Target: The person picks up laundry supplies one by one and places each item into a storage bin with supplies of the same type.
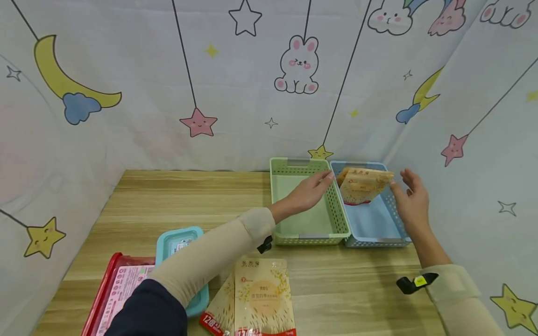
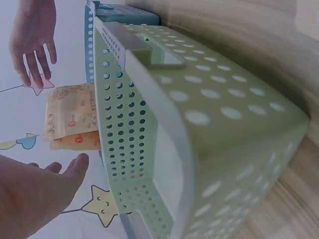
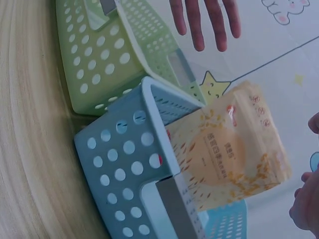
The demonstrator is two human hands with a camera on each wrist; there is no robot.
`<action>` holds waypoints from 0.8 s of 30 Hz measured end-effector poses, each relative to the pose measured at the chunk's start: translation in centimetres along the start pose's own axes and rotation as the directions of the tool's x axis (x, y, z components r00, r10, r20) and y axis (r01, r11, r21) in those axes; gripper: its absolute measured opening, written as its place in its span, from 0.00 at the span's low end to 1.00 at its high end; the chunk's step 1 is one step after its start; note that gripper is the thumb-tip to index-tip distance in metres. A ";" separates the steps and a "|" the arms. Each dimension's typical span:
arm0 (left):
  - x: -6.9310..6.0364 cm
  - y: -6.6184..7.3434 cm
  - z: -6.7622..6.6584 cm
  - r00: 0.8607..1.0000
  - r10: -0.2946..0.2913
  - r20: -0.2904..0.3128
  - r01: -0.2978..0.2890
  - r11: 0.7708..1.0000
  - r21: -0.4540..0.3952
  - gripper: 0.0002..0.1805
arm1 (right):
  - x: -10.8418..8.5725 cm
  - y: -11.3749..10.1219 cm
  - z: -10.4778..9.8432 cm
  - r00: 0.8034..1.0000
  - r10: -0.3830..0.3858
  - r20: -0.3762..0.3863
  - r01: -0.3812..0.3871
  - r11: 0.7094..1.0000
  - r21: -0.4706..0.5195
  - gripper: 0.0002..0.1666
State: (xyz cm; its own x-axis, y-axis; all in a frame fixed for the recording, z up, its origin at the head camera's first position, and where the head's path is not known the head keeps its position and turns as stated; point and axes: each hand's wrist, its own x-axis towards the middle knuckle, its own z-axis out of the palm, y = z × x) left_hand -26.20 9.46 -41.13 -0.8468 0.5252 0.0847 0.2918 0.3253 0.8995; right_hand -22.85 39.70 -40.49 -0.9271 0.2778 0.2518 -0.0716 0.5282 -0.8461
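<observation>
Two beige packets with red lower edges, one behind the other (image 1: 362, 185), (image 3: 224, 149), lean upright in the blue basket (image 1: 374, 224). To their left, over the green basket (image 1: 308, 240), my left hand (image 1: 306, 191) is held with straight fingers, holding nothing. My right hand (image 1: 414, 200) is at the blue basket's right side, fingers loosely bent, beside the packets' right edge; a gap shows between hand and packets in the right wrist view. In the left wrist view the packets (image 2: 72, 117) stick up above the basket rim between both hands.
More beige packets (image 1: 265, 298) lie overlapping on the wooden table (image 1: 344, 289) in front of the green basket. Left of them are a teal-lidded box (image 1: 201, 294) and a red container (image 1: 111, 275) with a pink label, partly hidden by my left sleeve. A patterned cloth hangs behind.
</observation>
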 end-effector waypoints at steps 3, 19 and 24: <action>-0.6 -0.1 -0.7 1.000 0.014 0.007 -0.014 1.000 -0.001 0.40 | 0.0 -0.8 0.1 0.999 -0.034 0.002 0.034 0.999 -0.006 0.40; -3.8 0.1 -3.7 0.992 0.109 0.061 -0.114 0.990 0.086 0.37 | -0.9 -4.1 1.2 0.975 -0.213 0.066 0.218 0.974 -0.066 0.39; -4.6 0.4 -4.4 0.986 0.160 0.055 -0.164 0.982 0.092 0.35 | -1.3 -4.9 1.5 0.962 -0.254 0.097 0.261 0.963 -0.066 0.40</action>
State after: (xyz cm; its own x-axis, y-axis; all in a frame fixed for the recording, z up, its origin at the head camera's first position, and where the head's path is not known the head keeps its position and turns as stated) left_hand -24.17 3.77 -39.26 -0.7633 0.6132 0.2034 0.4665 0.3052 0.8302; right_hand -21.83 35.60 -37.39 -0.9098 0.0554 0.4113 -0.2863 0.6337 -0.7186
